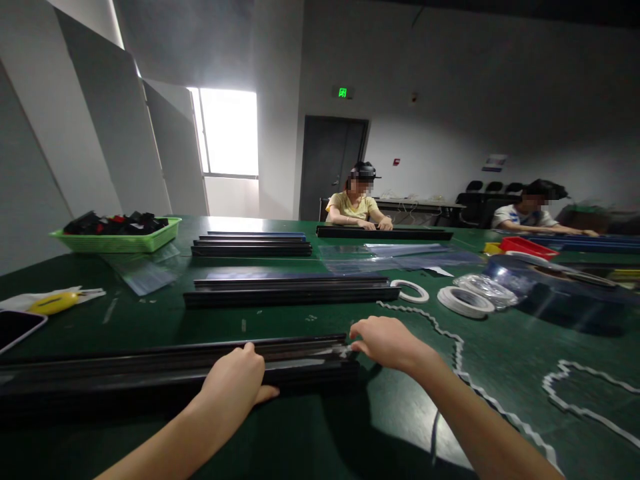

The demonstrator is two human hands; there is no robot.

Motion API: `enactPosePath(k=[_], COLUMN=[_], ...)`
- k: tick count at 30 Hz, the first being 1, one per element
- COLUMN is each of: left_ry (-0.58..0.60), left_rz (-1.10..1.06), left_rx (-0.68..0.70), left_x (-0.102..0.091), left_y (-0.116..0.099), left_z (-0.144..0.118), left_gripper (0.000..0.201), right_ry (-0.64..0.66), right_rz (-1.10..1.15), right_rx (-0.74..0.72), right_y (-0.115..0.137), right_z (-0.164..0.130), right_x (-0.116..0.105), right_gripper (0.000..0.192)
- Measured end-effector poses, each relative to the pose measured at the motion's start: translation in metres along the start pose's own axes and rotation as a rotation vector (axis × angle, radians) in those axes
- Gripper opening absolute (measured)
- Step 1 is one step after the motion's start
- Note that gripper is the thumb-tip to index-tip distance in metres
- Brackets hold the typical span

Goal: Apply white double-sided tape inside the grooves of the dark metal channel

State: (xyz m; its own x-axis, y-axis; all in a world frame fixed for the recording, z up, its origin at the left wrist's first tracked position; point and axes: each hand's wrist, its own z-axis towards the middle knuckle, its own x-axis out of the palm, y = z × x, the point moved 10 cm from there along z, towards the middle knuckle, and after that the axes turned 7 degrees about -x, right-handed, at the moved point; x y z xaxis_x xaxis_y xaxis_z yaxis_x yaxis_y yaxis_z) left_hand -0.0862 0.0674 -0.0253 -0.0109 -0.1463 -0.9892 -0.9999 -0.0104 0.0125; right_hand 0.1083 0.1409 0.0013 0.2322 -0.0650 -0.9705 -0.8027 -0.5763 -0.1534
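Note:
A long black rail (150,373) lies across the near edge of the green table (500,347). My left hand (235,387) rests on the rail's top, fingers curled over it. At the rail's right end my right hand (385,341) presses its fingertips on the end, where a shiny strip runs along the top. More black rails (290,291) lie further back, apart from both hands.
Tape rolls (465,301) and a wavy white strip (453,347) lie to the right. A green basket of black parts (117,233) stands far left, near a yellow knife (55,303) and a phone (17,327). Two people sit across the table.

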Motion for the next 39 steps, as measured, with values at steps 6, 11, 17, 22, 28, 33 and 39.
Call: enactPosePath(k=[6,11,17,22,28,33,39], left_ry=[0.011,0.024,0.042,0.048,-0.015,-0.087,-0.092], left_rz=[-0.002,0.000,-0.019,-0.008,0.024,0.012,-0.112], left_rx=[0.024,0.052,0.070,0.071,0.117,0.189,0.302], left_x=[0.003,0.005,0.001,0.004,0.004,0.001,-0.003], left_y=[0.000,-0.001,-0.005,-0.005,-0.014,-0.027,-0.037], left_z=[0.000,0.000,-0.003,-0.001,0.002,0.002,-0.002], left_gripper=[0.044,0.046,0.046,0.054,0.050,0.046,0.035], right_ry=[-0.012,0.023,0.016,0.034,0.052,0.064,0.051], right_rz=[0.002,0.030,0.039,0.027,0.027,0.039,0.034], right_rx=[-0.027,-0.028,-0.004,0.015,0.018,0.026,0.035], right_y=[0.004,0.007,0.001,0.000,0.004,0.004,0.004], right_z=[0.006,0.006,0.009,0.008,0.006,0.006,0.005], right_x=[0.005,0.011,0.017,0.019,0.016,0.016,0.016], right_gripper=[0.025,0.028,0.032,0.029,0.028,0.027,0.026])
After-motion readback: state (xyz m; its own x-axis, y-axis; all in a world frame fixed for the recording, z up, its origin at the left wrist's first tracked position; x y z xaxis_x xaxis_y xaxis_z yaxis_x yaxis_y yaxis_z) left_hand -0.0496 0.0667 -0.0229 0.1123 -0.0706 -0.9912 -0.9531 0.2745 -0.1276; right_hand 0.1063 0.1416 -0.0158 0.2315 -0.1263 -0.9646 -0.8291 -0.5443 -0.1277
